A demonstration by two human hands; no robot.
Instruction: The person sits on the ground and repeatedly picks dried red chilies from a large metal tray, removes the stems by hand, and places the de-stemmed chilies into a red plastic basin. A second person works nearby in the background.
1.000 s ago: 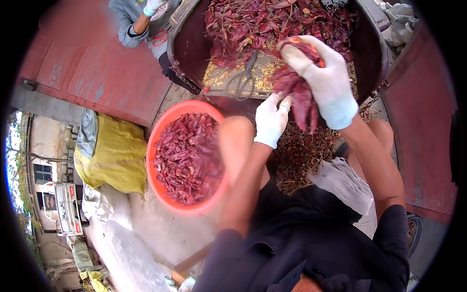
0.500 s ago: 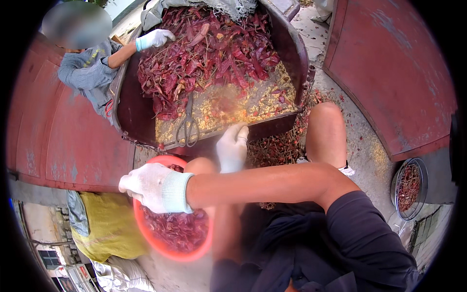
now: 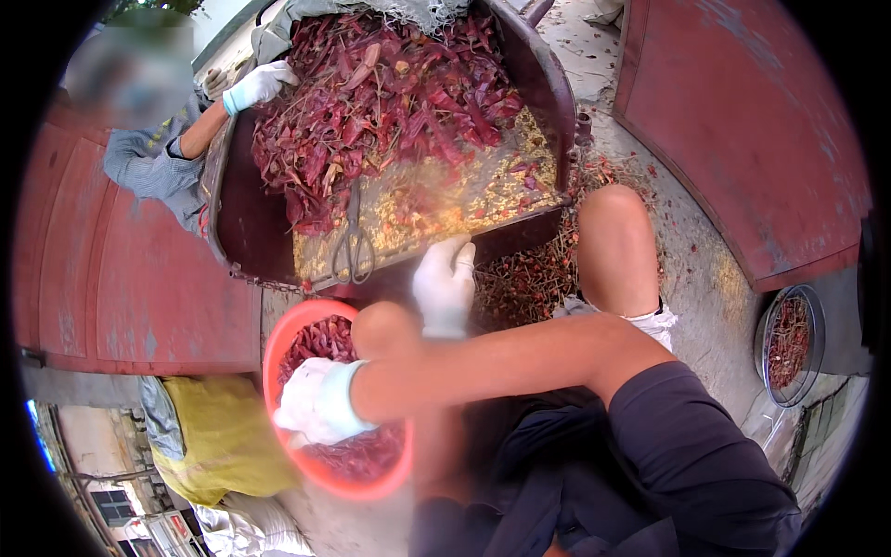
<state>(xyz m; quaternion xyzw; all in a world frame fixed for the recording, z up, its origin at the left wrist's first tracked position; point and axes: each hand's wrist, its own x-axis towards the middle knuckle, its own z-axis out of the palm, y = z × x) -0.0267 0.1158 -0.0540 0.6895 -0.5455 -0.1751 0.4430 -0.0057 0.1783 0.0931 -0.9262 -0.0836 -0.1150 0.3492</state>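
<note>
My right arm reaches across to the left, its white-gloved hand (image 3: 320, 404) low over a red plastic basin (image 3: 278, 345) of dried red chillies (image 3: 325, 341). Its fingers point down and away, largely hidden. Under that forearm, my left hand (image 3: 445, 286), also white-gloved, is curled closed at the front edge of a dark metal cart bed (image 3: 520, 232). What it grips, if anything, is hidden. A large heap of dried chillies (image 3: 399, 102) fills the back of the bed. Scissors with large loop handles (image 3: 354, 251) lie before the heap among scattered yellow seeds (image 3: 436, 218).
At the far left another person's gloved hand (image 3: 260, 85) touches the heap. Red metal panels (image 3: 742, 139) stand on both sides. A yellow sack (image 3: 218, 436) lies left of the basin. A round container (image 3: 789, 345) of chilli bits stands far right. Stems litter the ground (image 3: 520, 283).
My right hand has moved right and down over the basin. My left hand stays near the cart edge. The other person's hand has shifted left, and the view has turned slightly.
</note>
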